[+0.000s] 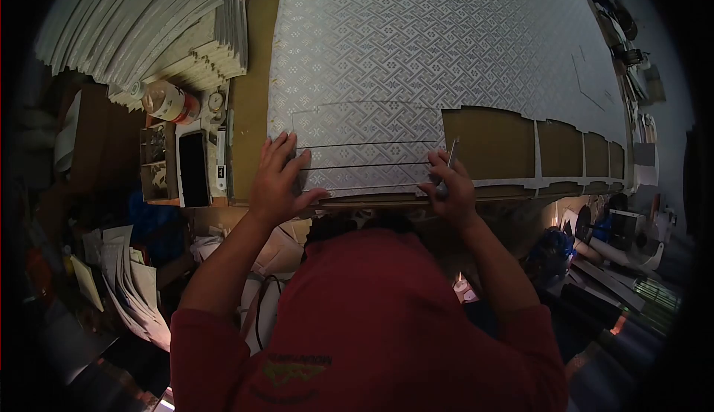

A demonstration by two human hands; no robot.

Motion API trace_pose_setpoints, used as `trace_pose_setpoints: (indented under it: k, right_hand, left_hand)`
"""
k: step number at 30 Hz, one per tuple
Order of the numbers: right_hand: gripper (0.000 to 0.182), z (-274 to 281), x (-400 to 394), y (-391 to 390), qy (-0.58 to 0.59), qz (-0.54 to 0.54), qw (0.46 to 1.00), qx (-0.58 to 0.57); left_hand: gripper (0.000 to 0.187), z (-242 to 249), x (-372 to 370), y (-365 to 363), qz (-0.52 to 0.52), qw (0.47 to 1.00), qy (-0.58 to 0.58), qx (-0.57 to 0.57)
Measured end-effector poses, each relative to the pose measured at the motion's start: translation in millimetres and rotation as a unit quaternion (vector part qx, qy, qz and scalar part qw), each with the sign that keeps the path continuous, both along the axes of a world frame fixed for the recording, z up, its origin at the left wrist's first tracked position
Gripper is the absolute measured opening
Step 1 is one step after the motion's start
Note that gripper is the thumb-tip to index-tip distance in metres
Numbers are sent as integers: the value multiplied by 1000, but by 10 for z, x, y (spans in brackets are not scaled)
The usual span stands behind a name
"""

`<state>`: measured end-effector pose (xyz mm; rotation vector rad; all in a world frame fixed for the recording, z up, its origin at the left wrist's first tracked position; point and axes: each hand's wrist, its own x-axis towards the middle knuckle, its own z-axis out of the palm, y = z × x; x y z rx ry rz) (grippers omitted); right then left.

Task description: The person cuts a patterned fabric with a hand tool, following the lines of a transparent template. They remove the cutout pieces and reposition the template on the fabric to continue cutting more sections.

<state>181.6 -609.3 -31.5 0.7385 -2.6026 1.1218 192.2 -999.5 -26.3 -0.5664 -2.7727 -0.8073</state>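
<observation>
Silver patterned sheet [416, 62] covers the table [249, 100], cut lines near its front edge. Left hand [279, 178] presses flat, fingers spread; right hand [450, 189] grips a knife [451, 155]. Phone [193, 168] and bottle [167, 102] lie left.

Left hand [279, 178] splayed flat; right hand [450, 189] apparently clenched.

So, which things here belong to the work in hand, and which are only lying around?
In use:
- patterned sheet, with cut lines and pieces already removed
- left hand, pressed flat on the sheet
- right hand, holding a thin tool
- brown board under the sheet

Lying about:
- bottle
- stack of white sheets
- black phone
- loose papers
</observation>
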Motion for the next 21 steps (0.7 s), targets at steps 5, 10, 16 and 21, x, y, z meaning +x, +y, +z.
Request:
trace_pose_setpoints:
  k: [5,10,16,21]
  right_hand:
    - [43,-11,1,-4,-2,-2,1000,1]
    - [45,18,17,-2,2,-11,1000,12]
    - [44,8,16,-8,-8,-9,1000,-1]
    - [45,16,20,-15,-11,-10,1000,-2]
  left_hand:
    - [73,11,-11,3,-3,1000,-2,-4]
    - [75,3,-12,14,-16,1000,7,-6]
    - [78,-31,-7,7,-3,1000,8,-23]
    - [76,-19,-6,9,-3,1000,8,-14]
